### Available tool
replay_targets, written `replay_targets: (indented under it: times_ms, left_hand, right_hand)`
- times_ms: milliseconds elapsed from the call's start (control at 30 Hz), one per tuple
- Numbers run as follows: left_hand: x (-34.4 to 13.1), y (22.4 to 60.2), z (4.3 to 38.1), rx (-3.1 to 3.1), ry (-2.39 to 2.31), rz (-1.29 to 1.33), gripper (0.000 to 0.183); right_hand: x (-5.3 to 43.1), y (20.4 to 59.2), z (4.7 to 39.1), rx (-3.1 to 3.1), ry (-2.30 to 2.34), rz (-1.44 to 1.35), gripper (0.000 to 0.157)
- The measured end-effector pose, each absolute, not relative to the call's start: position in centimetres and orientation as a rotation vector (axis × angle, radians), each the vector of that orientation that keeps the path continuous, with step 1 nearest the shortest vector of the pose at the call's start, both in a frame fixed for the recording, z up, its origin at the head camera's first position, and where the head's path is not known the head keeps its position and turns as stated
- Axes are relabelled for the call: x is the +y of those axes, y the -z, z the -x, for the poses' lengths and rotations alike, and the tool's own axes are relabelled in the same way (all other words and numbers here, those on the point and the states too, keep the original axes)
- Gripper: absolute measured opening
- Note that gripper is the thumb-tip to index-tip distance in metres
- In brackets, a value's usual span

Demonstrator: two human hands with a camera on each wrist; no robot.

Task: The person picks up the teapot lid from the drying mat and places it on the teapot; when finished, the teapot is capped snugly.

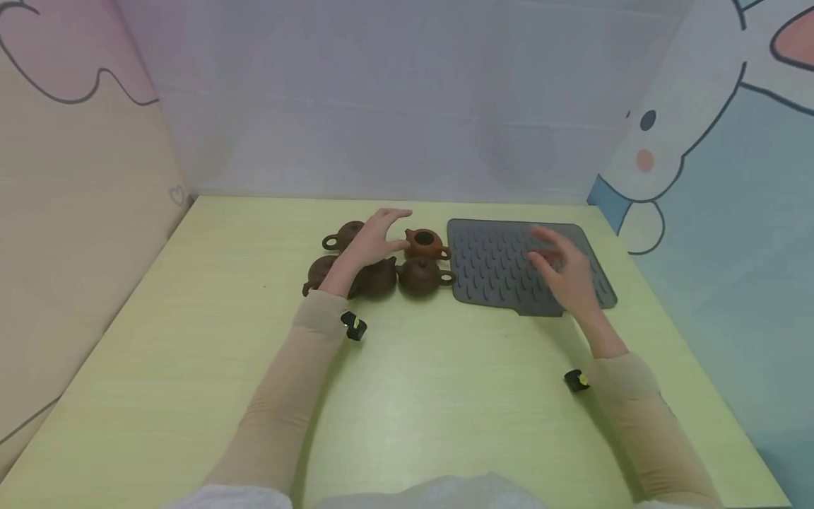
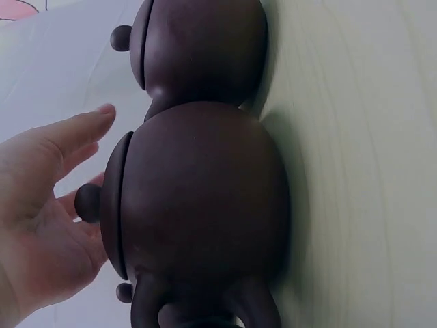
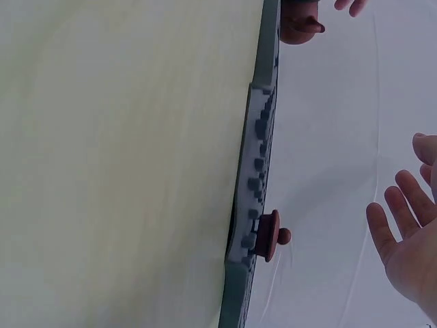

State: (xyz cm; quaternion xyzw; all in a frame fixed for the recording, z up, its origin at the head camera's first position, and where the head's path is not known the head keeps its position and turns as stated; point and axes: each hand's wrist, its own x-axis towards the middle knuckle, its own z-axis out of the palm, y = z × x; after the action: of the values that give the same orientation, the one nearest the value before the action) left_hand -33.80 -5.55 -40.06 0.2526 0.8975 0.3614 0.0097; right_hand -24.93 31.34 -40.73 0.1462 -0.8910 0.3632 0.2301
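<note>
A reddish-brown teapot [image 1: 427, 252] without its lid stands behind a dark brown teapot [image 1: 420, 278], its round opening showing. My left hand [image 1: 374, 244] reaches over the teapots with thumb and fingers spread, close to the reddish one's spout. In the left wrist view the hand appears behind the knob of a lidded dark teapot [image 2: 198, 198]. On the grey nubbed mat [image 1: 490, 265] sits a small red-brown lid [image 3: 268, 236], knob up, hidden by the right hand in the head view. My right hand [image 1: 569, 279] hovers above the mat, fingers apart and holding nothing.
More dark teapots cluster at the left, one at the back [image 1: 347, 233], one at the front left [image 1: 319, 271] and one in the front middle [image 1: 379, 279]. The pale table [image 1: 420, 396] meets a fabric wall [image 1: 394, 106] at the back.
</note>
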Motion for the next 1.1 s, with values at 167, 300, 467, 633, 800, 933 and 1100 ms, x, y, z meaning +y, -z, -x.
replay_targets:
  times_ms: [167,300,467,633,800,933,1100]
  left_hand:
    - [-4.9,40.3,34.2,2.767,-1.047,-0.773,0.064]
    - [-4.4,40.4,34.3,2.715,-1.032,-0.715,0.064]
    - [-4.0,40.7,34.4,2.692,-0.991,-0.640,0.065]
    - [-4.0,41.0,34.7,2.694,-0.951,-0.633,0.063]
    - [-4.0,41.2,34.9,2.698,-0.921,-0.654,0.061]
    - [-4.0,41.2,34.9,2.683,-0.914,-0.636,0.056]
    - [-4.0,41.1,35.0,2.662,-0.931,-0.595,0.050]
  right_hand:
    - [33.4,40.9,25.2,-2.491,-0.962,-0.351,0.049]
    - [35.2,41.4,25.6,-2.484,-0.958,-0.368,0.047]
    - [36.8,41.8,26.1,-2.506,-0.954,-0.347,0.044]
    - [37.5,41.8,26.4,-2.609,-0.902,-0.276,0.045]
    - [37.6,41.7,26.9,-2.710,-0.925,-0.276,0.045]
    - [37.6,41.6,27.3,-2.817,-0.895,-0.282,0.044]
    - [37.5,41.5,27.5,-2.942,-0.819,-0.259,0.043]
